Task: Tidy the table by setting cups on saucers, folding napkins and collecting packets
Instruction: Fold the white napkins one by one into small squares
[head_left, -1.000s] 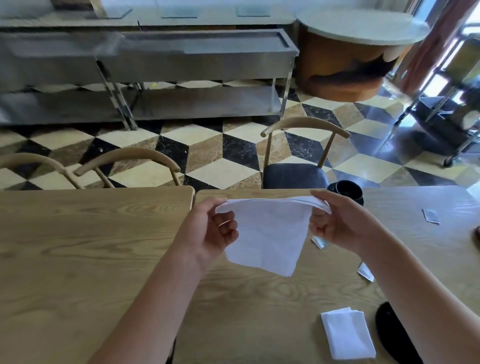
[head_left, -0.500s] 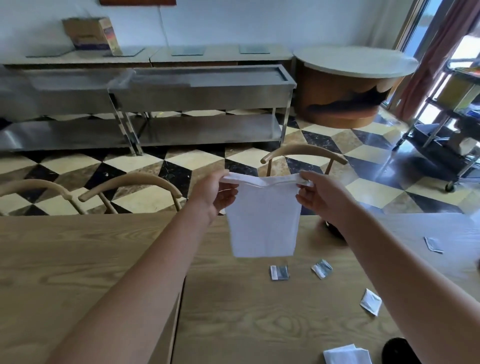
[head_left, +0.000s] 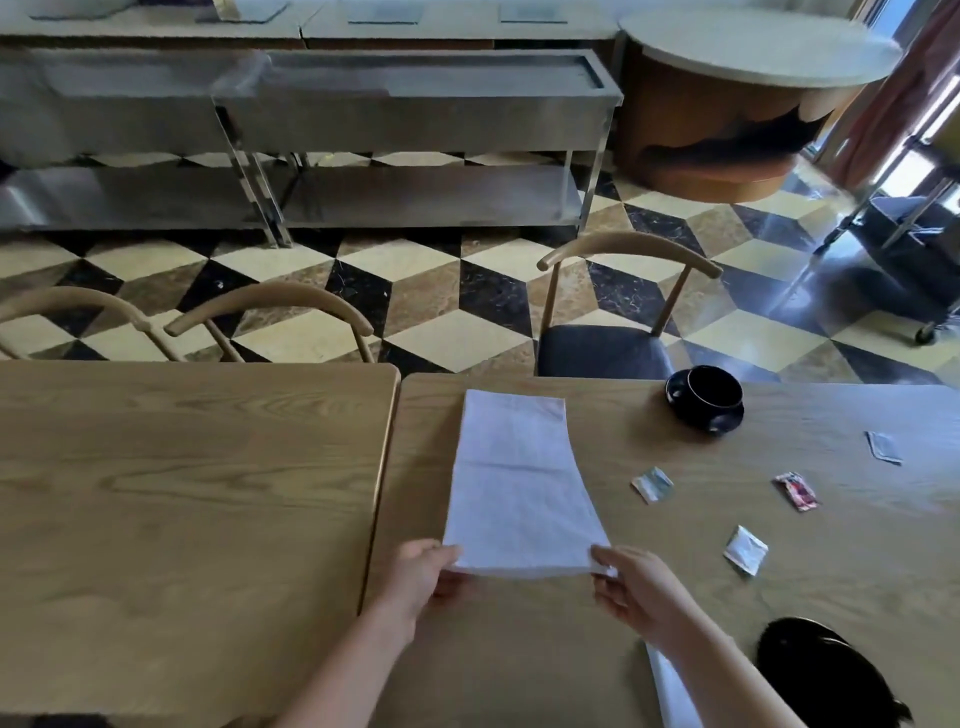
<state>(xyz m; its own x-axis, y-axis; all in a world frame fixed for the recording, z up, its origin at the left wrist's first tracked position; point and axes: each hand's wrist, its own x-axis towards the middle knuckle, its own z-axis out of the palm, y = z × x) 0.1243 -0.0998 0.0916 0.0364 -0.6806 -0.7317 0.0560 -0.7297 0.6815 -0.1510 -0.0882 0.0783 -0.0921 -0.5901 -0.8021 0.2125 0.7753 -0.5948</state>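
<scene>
A white napkin (head_left: 519, 483), folded into a long strip, lies flat on the wooden table (head_left: 519, 649). My left hand (head_left: 423, 571) pinches its near left corner and my right hand (head_left: 631, 587) pinches its near right corner. A black cup (head_left: 714, 392) stands on a black saucer (head_left: 675, 389) at the far edge. Several small packets lie scattered to the right, among them a silver one (head_left: 652, 483), a red one (head_left: 797, 491) and a white one (head_left: 745, 550). A second folded napkin (head_left: 670, 691) peeks out under my right forearm.
A black dish (head_left: 826, 670) sits at the near right. Another wooden table (head_left: 182, 493) adjoins on the left with a narrow gap. Chairs (head_left: 623, 312) stand across the table, with steel counters and a round table beyond.
The napkin was held up in the air by its top corners; now it lies stretched flat on the table, and both hands have come down and back toward me at its near edge.
</scene>
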